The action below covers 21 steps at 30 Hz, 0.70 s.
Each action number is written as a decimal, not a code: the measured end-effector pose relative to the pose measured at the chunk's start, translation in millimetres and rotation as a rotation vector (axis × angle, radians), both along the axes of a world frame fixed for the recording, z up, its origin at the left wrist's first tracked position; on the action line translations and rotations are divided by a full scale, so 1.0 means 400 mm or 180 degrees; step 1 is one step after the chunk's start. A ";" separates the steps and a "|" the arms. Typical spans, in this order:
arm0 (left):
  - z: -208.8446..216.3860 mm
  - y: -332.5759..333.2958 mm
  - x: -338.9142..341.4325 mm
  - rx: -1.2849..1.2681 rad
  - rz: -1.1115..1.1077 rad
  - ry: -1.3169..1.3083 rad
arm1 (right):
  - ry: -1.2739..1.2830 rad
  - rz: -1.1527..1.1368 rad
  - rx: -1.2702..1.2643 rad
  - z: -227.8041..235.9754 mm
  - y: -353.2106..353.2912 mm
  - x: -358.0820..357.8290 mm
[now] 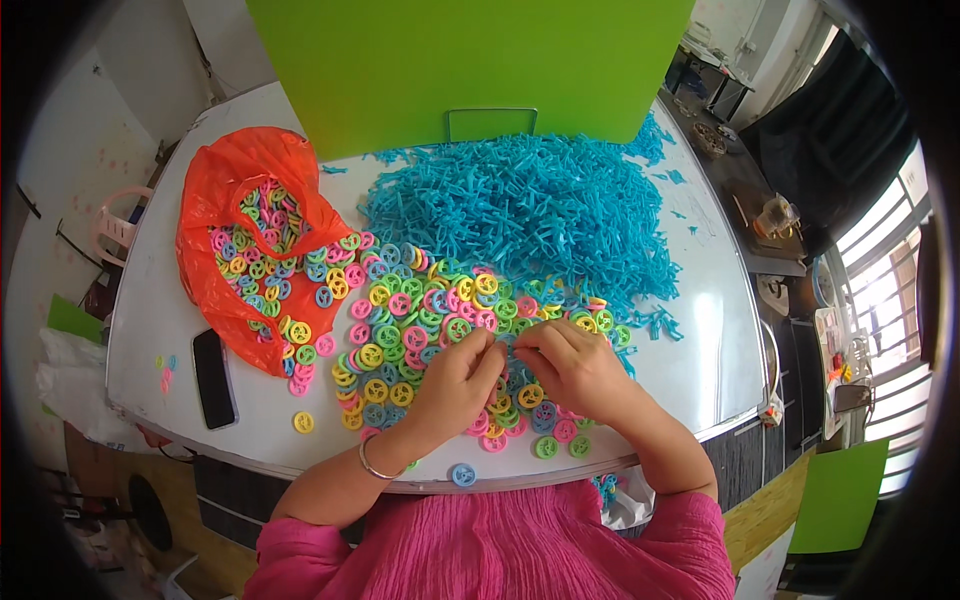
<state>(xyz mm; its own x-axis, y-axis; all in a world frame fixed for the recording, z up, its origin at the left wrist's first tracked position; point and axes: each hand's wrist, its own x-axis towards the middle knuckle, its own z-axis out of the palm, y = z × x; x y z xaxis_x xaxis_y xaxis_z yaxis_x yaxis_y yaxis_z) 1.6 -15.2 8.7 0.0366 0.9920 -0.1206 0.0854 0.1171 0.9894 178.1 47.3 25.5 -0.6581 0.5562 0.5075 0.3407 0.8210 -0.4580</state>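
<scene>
Over the near part of a pile of small spoked plastic wheels in pink, yellow, green and blue, my two hands come close together. My left hand, with a bangle at its wrist, is closed in a pinch. Facing it, my right hand also pinches with thumb and fingers. Something bluish shows between the fingertips, too small to make out. Just beyond lies a large heap of thin blue plastic pieces. A red plastic bag spills more wheels at the left.
A white table carries everything. At the back stands a big green panel with a wire handle. A phone lies at the left. Single wheels, such as a blue wheel, lie near the front edge.
</scene>
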 end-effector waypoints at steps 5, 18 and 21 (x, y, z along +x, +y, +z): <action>-0.001 -0.004 0.007 -0.0008 0.0068 0.0011 | -0.0017 -0.0248 -0.0515 -0.026 -0.024 -0.009; -0.016 -0.014 0.022 0.0986 0.0490 0.0857 | 0.0554 -0.0540 -0.1017 -0.014 -0.043 -0.020; -0.005 -0.016 0.020 0.0836 0.0533 0.0679 | 0.0332 -0.0474 -0.0804 -0.005 -0.039 -0.016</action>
